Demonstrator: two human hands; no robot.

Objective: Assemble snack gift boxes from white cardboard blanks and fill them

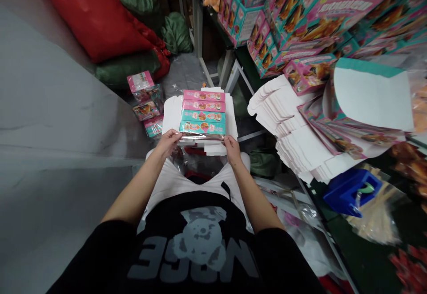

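A bundle of small pink and teal boxes (204, 106) lies side by side over my lap, with shiny clear plastic along its near edge. My left hand (169, 142) pinches the near left corner of this plastic. At the near right corner, the fingers of my right hand (232, 147) are closed on the same plastic. Under the bundle are flat white cardboard sheets (171, 110), which stick out on both sides.
On the right, a dark green table (353, 245) bears stacked boxes (320, 14), fanned white cardboard blanks (293, 134), a blue tape dispenser (350, 191) and bagged wooden sticks (375, 223). Wrapped boxes (145, 102) lie on the floor to the left, near a red sack (100, 18).
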